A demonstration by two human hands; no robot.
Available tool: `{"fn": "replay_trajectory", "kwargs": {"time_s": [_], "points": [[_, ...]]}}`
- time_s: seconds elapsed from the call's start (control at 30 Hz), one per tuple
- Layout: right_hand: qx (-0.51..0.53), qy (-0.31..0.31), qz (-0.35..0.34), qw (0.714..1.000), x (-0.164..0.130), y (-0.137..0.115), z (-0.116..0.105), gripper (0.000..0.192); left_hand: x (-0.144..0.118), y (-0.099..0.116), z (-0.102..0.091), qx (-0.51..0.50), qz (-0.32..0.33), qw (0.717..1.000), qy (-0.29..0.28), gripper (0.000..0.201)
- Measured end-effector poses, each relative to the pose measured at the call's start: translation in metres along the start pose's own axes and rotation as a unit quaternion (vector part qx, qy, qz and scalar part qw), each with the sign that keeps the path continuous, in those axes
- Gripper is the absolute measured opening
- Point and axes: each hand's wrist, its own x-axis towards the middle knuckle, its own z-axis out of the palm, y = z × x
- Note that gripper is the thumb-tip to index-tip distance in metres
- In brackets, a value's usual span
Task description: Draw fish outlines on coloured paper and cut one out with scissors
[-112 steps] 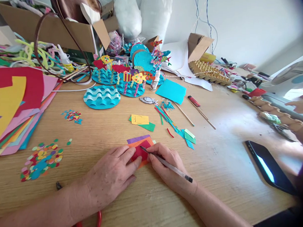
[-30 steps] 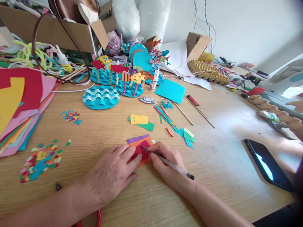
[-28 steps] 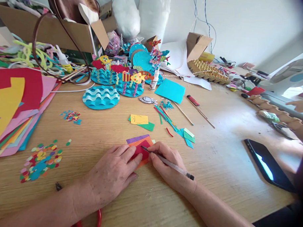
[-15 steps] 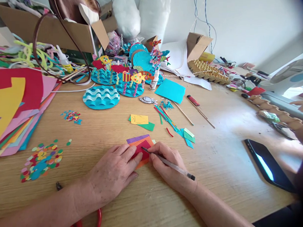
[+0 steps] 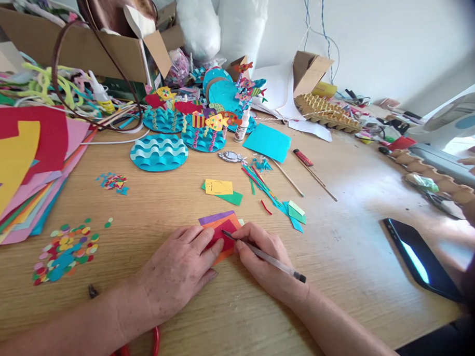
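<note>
The left hand (image 5: pixel 175 272) lies flat, fingers spread, pinning a red paper piece (image 5: pixel 224 239) on the wooden table (image 5: pixel 344 244), while the right hand (image 5: pixel 263 259) pinches a pen (image 5: pixel 266 257) whose tip touches it.

Pen (image 5: pixel 264 256) tip has crept slightly right and down on the red paper (image 5: pixel 223 239) — from near its upper left edge 3.7 s ago to closer to mid-sheet. Right hand (image 5: pixel 263 259) shifted with it. At the right edge of the frame, another person's hand (image 5: pixel 474 165) moved slightly down — otherwise minor camera drift only.
</note>
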Motion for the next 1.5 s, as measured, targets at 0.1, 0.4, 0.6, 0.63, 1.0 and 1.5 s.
{"fn": "replay_trajectory", "kwargs": {"time_s": [0.1,0.4,0.6,0.63,1.0,1.5], "points": [[0.001,0.010,0.006,1.000,-0.0003,0.0007,0.0006,0.012,-0.0003,-0.0003,-0.0001,0.007,0.001,1.000,-0.002,0.038],[-0.011,0.006,0.002,1.000,0.0005,-0.0013,0.0009,0.013,-0.0001,0.0000,0.0003,0.012,0.003,1.000,0.001,0.038],[-0.005,0.007,-0.008,1.000,0.0005,-0.0001,0.0008,0.012,-0.0008,-0.0010,0.0026,0.009,0.007,1.000,0.003,0.037],[-0.004,0.008,-0.007,1.000,0.0004,0.0003,0.0008,0.012,-0.0009,-0.0014,0.0029,0.008,0.007,1.000,0.003,0.037],[-0.008,0.011,0.002,1.000,0.0009,0.0016,0.0009,0.012,-0.0011,-0.0009,0.0021,0.010,0.003,1.000,0.006,0.038],[-0.006,0.012,0.016,1.000,-0.0003,0.0019,0.0007,0.012,-0.0014,-0.0009,0.0018,0.014,-0.002,1.000,-0.005,0.037]]}}
